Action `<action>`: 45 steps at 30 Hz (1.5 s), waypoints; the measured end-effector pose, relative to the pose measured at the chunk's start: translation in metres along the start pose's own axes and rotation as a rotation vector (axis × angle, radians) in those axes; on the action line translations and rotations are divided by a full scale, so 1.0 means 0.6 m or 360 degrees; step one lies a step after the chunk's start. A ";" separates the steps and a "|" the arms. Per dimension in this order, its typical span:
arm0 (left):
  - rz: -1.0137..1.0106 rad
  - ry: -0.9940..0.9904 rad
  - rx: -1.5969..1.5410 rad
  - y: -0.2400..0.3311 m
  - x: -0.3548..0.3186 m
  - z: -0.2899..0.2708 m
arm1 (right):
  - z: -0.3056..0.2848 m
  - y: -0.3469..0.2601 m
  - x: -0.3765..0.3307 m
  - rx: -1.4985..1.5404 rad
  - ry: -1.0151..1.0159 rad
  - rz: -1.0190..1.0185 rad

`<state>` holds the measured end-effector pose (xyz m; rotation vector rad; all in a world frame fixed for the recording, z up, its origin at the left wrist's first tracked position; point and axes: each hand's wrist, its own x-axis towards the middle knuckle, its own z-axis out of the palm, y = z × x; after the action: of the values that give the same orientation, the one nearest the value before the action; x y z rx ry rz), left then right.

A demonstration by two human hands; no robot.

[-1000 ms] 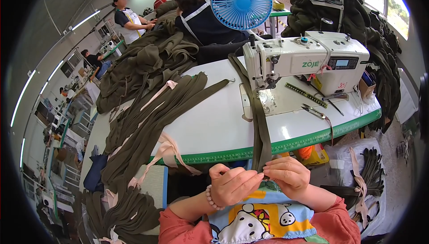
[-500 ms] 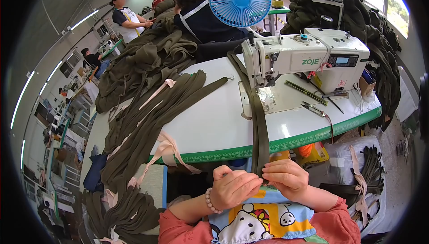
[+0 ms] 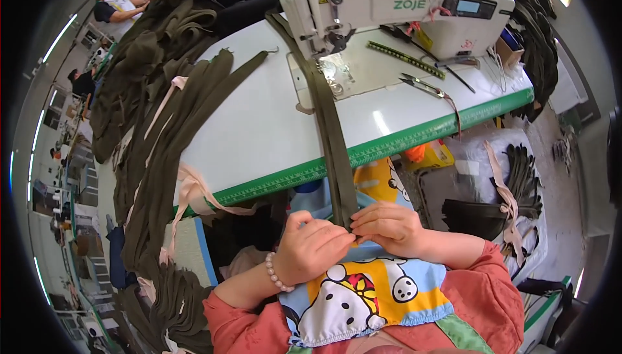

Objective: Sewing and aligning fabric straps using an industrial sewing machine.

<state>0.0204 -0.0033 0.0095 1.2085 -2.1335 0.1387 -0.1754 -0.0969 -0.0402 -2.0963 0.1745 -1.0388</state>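
A long olive-green fabric strip (image 3: 332, 140) runs from the far side of the white sewing table, past the needle area of a sewing machine (image 3: 389, 4), and over the green front edge toward me. Its near end lies between my two hands, just in front of the table. My left hand (image 3: 314, 248), with a beaded bracelet at the wrist, has its fingers curled and pinched on the strip's end. Opposite it, my right hand (image 3: 387, 227) pinches the same end, fingertips close to the left ones. The very tip of the strip is covered by my fingers.
On the table (image 3: 246, 133) lie thread snips (image 3: 422, 85) and a dark green ruler-like strip (image 3: 406, 59). Olive strips (image 3: 175, 114) with pale pink ribbons (image 3: 194, 188) hang over the left side. At right, a plastic-wrapped stack (image 3: 476, 166) stands below table height.
My view has tilted down and turned, so the table and machine sit higher and further left. Both hands still pinch the strip's end near the table edge.
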 end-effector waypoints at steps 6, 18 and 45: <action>-0.0390 -0.0178 -0.0388 -0.105 0.039 0.036 | 0.008 0.014 -0.012 -0.0025 -0.0271 0.0034; -0.0568 -0.0245 -0.0037 -0.273 0.097 0.119 | 0.009 0.022 -0.013 0.0022 -0.0429 0.0010; -0.0363 -0.0457 0.0214 -0.281 0.116 0.109 | -0.016 0.030 0.021 0.0267 -0.0596 0.0158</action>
<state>0.0980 -0.1748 -0.0368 1.6246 -2.2350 0.0071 -0.1705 -0.1199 -0.0415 -2.0631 0.0039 -0.5675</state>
